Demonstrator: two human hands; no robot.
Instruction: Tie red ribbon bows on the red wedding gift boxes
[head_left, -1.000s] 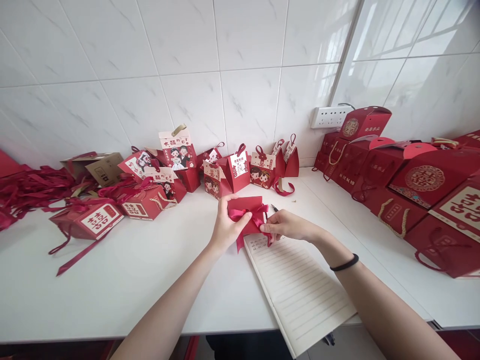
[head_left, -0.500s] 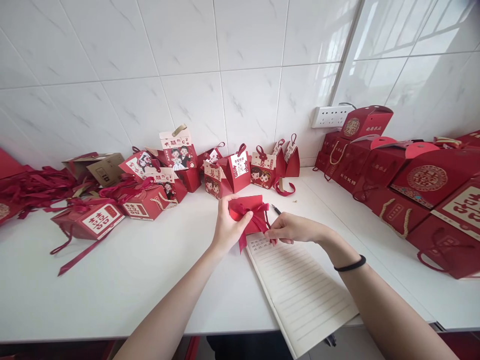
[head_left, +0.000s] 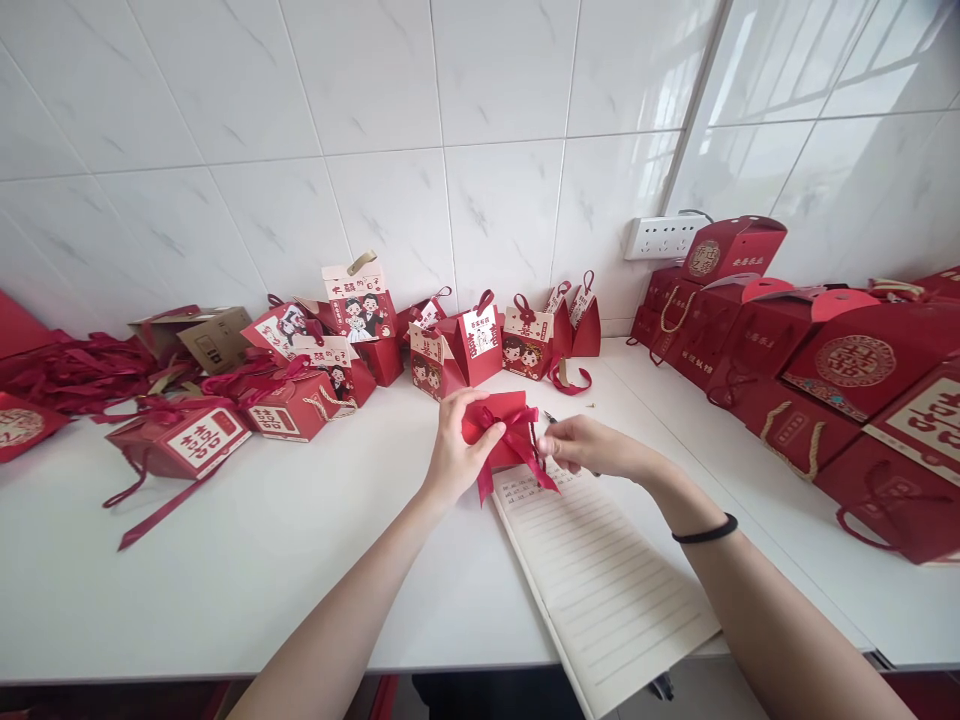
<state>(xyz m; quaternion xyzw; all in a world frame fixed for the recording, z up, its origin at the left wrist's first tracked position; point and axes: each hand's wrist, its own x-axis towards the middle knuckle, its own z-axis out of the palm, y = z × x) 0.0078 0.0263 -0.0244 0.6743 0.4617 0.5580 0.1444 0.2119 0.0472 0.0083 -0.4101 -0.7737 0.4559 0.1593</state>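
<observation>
My left hand (head_left: 456, 447) is closed around the left side of a small red gift box (head_left: 505, 402), thumb pressed on the front. A crimson ribbon bow (head_left: 519, 438) is tied across the box, its tails hanging over the lower edge. At the box's right side, my right hand (head_left: 592, 445) has its fingers curled, tips against a dark red twisted cord (head_left: 534, 432); whether they grip it cannot be made out. Under the right hand lies a lined notebook (head_left: 611, 580) with handwriting at its top. A pen (head_left: 550, 416) shows partly behind the right fingers.
Several small printed gift boxes (head_left: 480, 345) stand along the tiled wall. Larger red boxes (head_left: 851, 360) are stacked at the right near a white power strip (head_left: 664, 238). At the left lie a heap of crimson ribbons (head_left: 82, 370) and red boxes (head_left: 199, 440). A ribbon loop (head_left: 574, 385) lies behind the pen.
My right hand has moved slightly up and right, off the ribbon tail, which now hangs loose over the notebook. My left hand still holds the gift box.
</observation>
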